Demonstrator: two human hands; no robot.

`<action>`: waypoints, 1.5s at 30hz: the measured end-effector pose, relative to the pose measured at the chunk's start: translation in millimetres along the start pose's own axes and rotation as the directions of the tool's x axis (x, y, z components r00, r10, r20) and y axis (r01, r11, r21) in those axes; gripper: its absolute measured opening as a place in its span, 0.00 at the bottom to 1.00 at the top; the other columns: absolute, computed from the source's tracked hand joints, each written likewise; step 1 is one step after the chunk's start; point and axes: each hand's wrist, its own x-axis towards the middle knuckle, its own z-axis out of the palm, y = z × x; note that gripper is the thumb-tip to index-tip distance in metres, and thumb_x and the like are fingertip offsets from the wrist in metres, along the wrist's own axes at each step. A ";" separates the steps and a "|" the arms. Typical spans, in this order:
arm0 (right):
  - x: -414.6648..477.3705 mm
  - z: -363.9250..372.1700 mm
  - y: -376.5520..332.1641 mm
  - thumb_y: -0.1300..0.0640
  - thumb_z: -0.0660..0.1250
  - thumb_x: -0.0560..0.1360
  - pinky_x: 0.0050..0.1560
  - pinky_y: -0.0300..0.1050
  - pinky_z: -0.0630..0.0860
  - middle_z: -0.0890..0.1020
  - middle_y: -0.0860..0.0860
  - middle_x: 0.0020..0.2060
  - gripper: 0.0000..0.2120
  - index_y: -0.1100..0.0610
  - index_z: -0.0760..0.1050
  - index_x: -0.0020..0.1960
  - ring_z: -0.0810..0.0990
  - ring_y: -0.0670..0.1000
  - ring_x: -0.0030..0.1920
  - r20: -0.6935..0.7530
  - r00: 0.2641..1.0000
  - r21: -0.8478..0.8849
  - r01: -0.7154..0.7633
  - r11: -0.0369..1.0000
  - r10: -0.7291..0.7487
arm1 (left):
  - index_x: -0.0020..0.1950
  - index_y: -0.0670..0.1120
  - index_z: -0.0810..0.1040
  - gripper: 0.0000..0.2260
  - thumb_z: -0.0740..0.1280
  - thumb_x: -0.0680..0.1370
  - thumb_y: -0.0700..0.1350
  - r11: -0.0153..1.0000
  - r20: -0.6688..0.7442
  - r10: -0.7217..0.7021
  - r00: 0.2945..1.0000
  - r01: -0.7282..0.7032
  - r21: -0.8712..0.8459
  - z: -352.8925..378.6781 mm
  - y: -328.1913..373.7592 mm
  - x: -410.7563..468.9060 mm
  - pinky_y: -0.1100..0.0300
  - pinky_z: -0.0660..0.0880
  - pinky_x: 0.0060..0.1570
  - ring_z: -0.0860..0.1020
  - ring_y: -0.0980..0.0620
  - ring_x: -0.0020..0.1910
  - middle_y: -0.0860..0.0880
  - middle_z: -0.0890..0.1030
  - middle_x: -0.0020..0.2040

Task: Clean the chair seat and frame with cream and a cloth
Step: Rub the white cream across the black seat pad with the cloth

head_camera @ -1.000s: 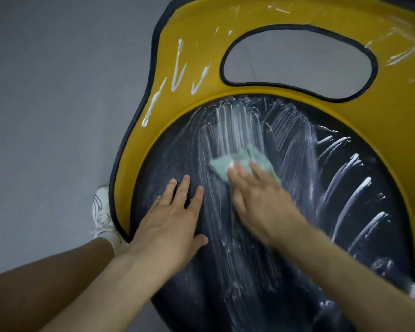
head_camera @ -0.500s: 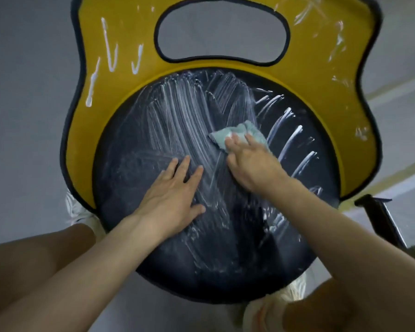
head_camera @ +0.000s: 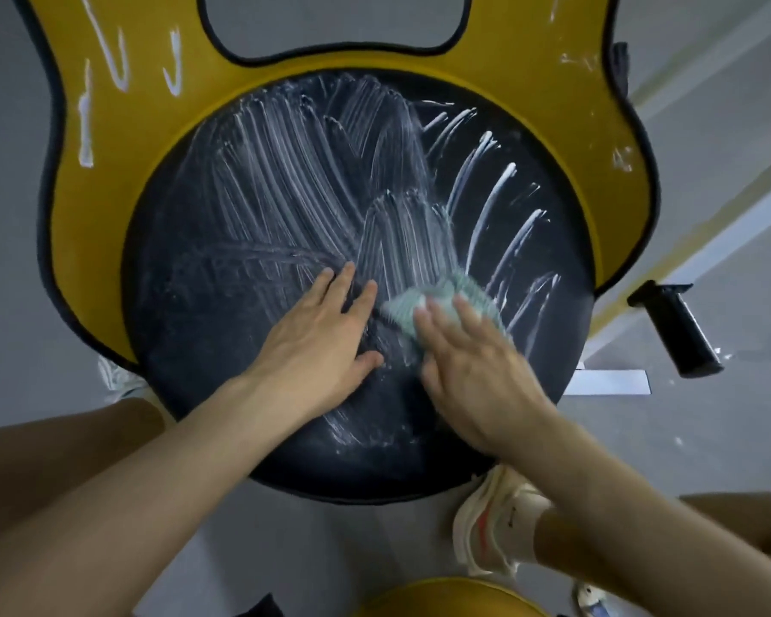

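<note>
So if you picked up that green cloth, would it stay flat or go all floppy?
Probably floppy: the green cloth is bunched and creased under the flat fingers of the right hand. It is likely light too, as it looks thin. It may feel damp and a bit slippery, because it sits in the white cream smeared over the black seat.

Both hands down flat, side by side

The left hand [head_camera: 319,336] is spread with straight fingers and the thumb out to the side, pressing on the seat [head_camera: 188,305], bare forearm coming in from the lower left. The right hand [head_camera: 468,362] is just beside it and a bit blurry, fingers straight and flat on top of the cloth [head_camera: 459,287], forearm coming in from the lower right.
</note>
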 end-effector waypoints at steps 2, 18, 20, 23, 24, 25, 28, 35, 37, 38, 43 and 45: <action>42.1 -9.4 18.4 0.48 0.38 0.80 0.76 0.60 0.56 0.60 0.58 0.78 0.32 0.61 0.53 0.79 0.53 0.63 0.78 -0.030 0.999 -0.039 -0.021 0.999 0.020 | 0.82 0.52 0.40 0.39 0.60 0.82 0.61 1.000 0.011 -0.003 1.000 0.003 -0.002 0.0 2.9 0.3 0.53 0.46 0.77 0.37 0.49 0.80 0.49 0.34 0.81; -17.7 2.1 15.7 0.49 0.48 0.80 0.73 0.60 0.63 0.67 0.56 0.75 0.28 0.60 0.63 0.77 0.60 0.61 0.77 -0.035 0.999 0.030 -0.017 0.999 0.018 | 0.82 0.54 0.37 0.41 0.62 0.80 0.63 1.000 0.041 0.009 0.999 -0.009 -0.012 -5.2 9.7 16.9 0.51 0.48 0.77 0.35 0.50 0.80 0.52 0.31 0.80; 20.5 -10.9 22.9 0.48 0.43 0.79 0.74 0.60 0.60 0.64 0.57 0.76 0.31 0.60 0.59 0.78 0.56 0.62 0.77 -0.034 0.999 -0.015 -0.034 0.999 0.034 | 0.82 0.55 0.37 0.41 0.62 0.80 0.63 1.000 0.042 0.015 0.999 -0.014 -0.023 -4.4 5.5 15.5 0.52 0.47 0.77 0.34 0.51 0.79 0.52 0.31 0.80; 58.8 -26.0 23.8 0.50 0.51 0.81 0.72 0.54 0.64 0.67 0.54 0.75 0.26 0.57 0.62 0.76 0.60 0.59 0.76 -0.083 0.993 -0.064 -0.087 0.994 0.081 | 0.82 0.55 0.37 0.41 0.62 0.80 0.63 0.999 0.041 0.024 0.999 -0.023 -0.030 -6.1 -3.3 13.8 0.53 0.46 0.77 0.33 0.53 0.79 0.52 0.31 0.80; 62.3 -28.7 24.1 0.51 0.58 0.80 0.67 0.51 0.70 0.72 0.52 0.72 0.23 0.56 0.68 0.73 0.66 0.58 0.74 -0.139 0.987 -0.070 -0.095 0.993 0.085 | 0.82 0.55 0.38 0.41 0.62 0.80 0.63 0.999 0.044 0.027 0.999 -0.025 -0.032 -7.6 -5.5 14.6 0.54 0.45 0.77 0.33 0.53 0.79 0.52 0.31 0.80; 61.9 -29.9 25.2 0.54 0.64 0.78 0.61 0.49 0.75 0.78 0.49 0.66 0.19 0.55 0.73 0.68 0.72 0.57 0.70 -0.199 0.977 -0.074 -0.092 0.993 0.076 | 0.82 0.55 0.38 0.41 0.62 0.80 0.63 0.999 0.047 0.027 0.999 -0.025 -0.036 -9.7 -6.8 15.6 0.55 0.45 0.77 0.34 0.53 0.79 0.52 0.32 0.80; 53.2 -23.7 31.9 0.59 0.68 0.76 0.46 0.48 0.81 0.82 0.45 0.52 0.09 0.52 0.78 0.56 0.79 0.54 0.59 -0.252 0.967 -0.059 -0.044 0.997 0.028 | 0.82 0.55 0.40 0.40 0.63 0.80 0.62 0.998 0.055 0.020 0.998 -0.017 -0.052 -15.3 -9.7 18.3 0.54 0.46 0.77 0.35 0.53 0.80 0.52 0.33 0.81; 37.7 -18.8 32.3 0.63 0.70 0.73 0.43 0.51 0.82 0.82 0.46 0.54 0.12 0.52 0.79 0.56 0.79 0.55 0.60 -0.294 0.955 -0.076 0.011 0.997 -0.033 | 0.82 0.55 0.40 0.40 0.63 0.80 0.62 0.999 0.061 0.009 0.998 -0.007 -0.043 -13.5 -13.2 13.4 0.55 0.45 0.76 0.35 0.52 0.80 0.51 0.33 0.81; 41.9 -23.8 35.3 0.62 0.65 0.75 0.40 0.52 0.80 0.82 0.46 0.48 0.08 0.52 0.77 0.51 0.79 0.55 0.55 -0.271 0.963 -0.036 0.001 0.999 -0.011 | 0.82 0.55 0.40 0.40 0.63 0.80 0.62 0.999 0.073 0.001 0.997 0.002 -0.038 -14.1 -13.0 11.8 0.53 0.47 0.77 0.35 0.52 0.80 0.51 0.33 0.81; 44.2 -27.7 36.4 0.62 0.63 0.75 0.39 0.52 0.79 0.82 0.47 0.46 0.07 0.52 0.77 0.50 0.79 0.55 0.51 -0.274 0.962 -0.007 -0.004 1.000 0.002 | 0.82 0.56 0.40 0.40 0.62 0.80 0.62 0.999 0.078 -0.003 0.997 0.006 -0.036 -14.7 -12.4 11.5 0.52 0.47 0.77 0.35 0.52 0.80 0.52 0.33 0.81; 45.9 -56.6 39.4 0.56 0.67 0.77 0.38 0.47 0.77 0.83 0.45 0.38 0.05 0.47 0.79 0.48 0.80 0.47 0.37 -0.208 0.907 0.740 -0.098 0.666 0.365 | 0.82 0.56 0.39 0.39 0.61 0.81 0.62 0.999 0.108 -0.023 0.994 0.026 -0.022 -16.3 -11.6 9.3 0.47 0.52 0.79 0.34 0.52 0.79 0.53 0.32 0.80; 38.9 -60.0 46.0 0.57 0.68 0.75 0.44 0.54 0.79 0.83 0.46 0.40 0.05 0.48 0.78 0.46 0.82 0.51 0.42 -0.154 0.870 0.884 -0.090 0.458 0.468 | 0.82 0.56 0.39 0.39 0.62 0.81 0.62 0.999 0.113 -0.024 0.993 0.027 -0.031 -15.8 -12.1 7.6 0.47 0.52 0.79 0.34 0.52 0.79 0.53 0.32 0.80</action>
